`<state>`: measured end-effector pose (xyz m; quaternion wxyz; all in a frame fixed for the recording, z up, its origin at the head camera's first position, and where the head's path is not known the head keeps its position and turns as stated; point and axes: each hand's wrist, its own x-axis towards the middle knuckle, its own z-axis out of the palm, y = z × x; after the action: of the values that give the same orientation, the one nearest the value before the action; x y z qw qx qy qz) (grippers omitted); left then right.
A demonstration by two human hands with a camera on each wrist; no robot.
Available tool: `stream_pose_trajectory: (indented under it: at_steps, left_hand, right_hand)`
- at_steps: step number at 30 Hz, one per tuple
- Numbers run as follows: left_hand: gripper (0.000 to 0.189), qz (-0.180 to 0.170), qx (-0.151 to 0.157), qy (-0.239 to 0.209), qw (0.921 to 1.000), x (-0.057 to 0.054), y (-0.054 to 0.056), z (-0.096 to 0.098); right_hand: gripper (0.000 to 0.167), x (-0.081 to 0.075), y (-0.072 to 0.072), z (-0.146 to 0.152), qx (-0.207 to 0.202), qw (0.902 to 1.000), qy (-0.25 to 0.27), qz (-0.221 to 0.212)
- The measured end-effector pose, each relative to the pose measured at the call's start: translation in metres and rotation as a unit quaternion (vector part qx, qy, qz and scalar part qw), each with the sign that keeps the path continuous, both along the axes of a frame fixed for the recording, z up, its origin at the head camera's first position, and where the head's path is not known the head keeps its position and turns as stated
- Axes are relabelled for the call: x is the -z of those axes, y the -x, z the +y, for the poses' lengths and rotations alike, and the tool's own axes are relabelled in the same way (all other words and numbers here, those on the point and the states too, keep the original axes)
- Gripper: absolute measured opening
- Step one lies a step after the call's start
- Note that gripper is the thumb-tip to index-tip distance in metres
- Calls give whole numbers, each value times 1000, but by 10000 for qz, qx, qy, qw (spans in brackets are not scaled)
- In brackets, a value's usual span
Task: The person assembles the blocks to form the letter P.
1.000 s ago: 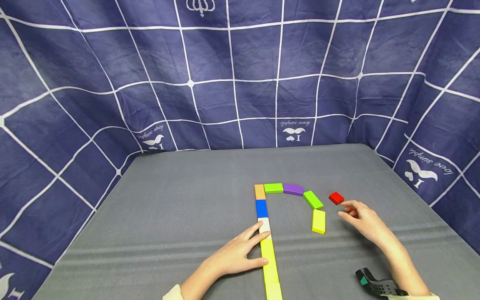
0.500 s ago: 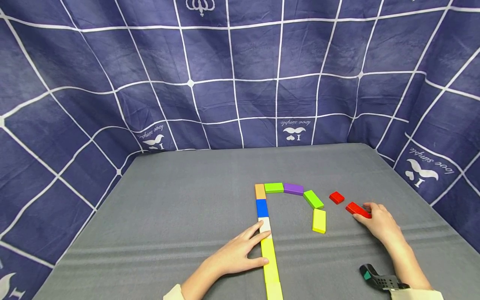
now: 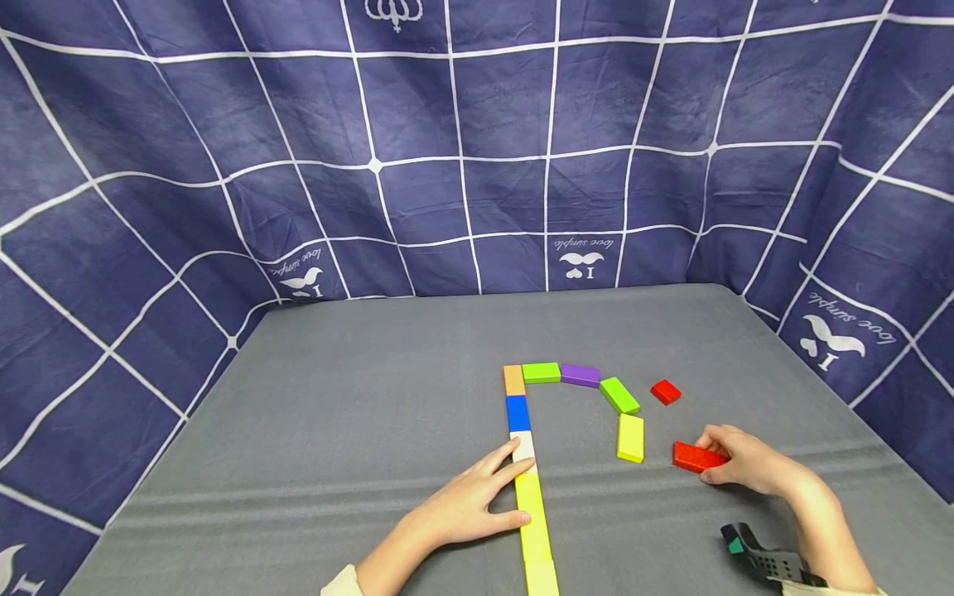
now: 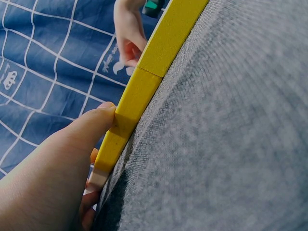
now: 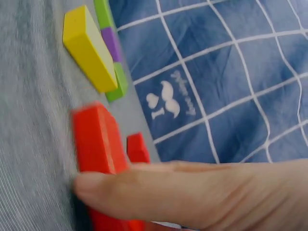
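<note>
My right hand [image 3: 756, 463] pinches a long red block [image 3: 693, 457] between thumb and fingers, low over the table. My left hand [image 3: 465, 507] rests with spread fingers along a straight row of blocks: thumb at a yellow block [image 3: 531, 497], two fingertips on the white block [image 3: 522, 449]. Beyond them in the row lie a blue block [image 3: 517, 413] and an orange block [image 3: 514, 380]. From the orange end a curve runs right: a green block [image 3: 541, 373], a purple block [image 3: 580, 376], another green block [image 3: 619, 396], then a separate-looking yellow block [image 3: 630, 438], left of the held one.
A small red block [image 3: 666, 391] lies beyond my right hand. The grey cloth-covered table [image 3: 335, 414] ends at a dark blue curtain [image 3: 417, 199] with white grid lines. A black strap [image 3: 771, 563] sits at my right wrist.
My right hand came from beside the small red block, uncovered the long red block at its right, then brought it toward me and slightly left. The left hand stays put.
</note>
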<state>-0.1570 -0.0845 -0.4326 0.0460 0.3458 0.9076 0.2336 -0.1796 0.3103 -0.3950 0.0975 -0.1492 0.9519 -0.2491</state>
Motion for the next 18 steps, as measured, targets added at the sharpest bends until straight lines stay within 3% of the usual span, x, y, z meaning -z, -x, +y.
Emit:
stream_pose_trajectory:
  at_steps: [7,12,15,18]
  left_hand:
    - [62,-42,2,-1,10000,-1,0,0]
    - [62,-40,13,-2,10000,-2,1,0]
    - [62,-32,7,14,10000,-2,0,0]
    - [62,-41,-11,30,10000,-1,0,0]
  right_hand:
    - [28,-4,-9,-38,-1229,9875,687,-709]
    - [30,-5,-16,-69,-1684,9810,801,-541]
    - [29,-4,-18,-82,-1872,9810,490,107]
    - [30,-2,-19,-93,-2006,9731,-93,1130]
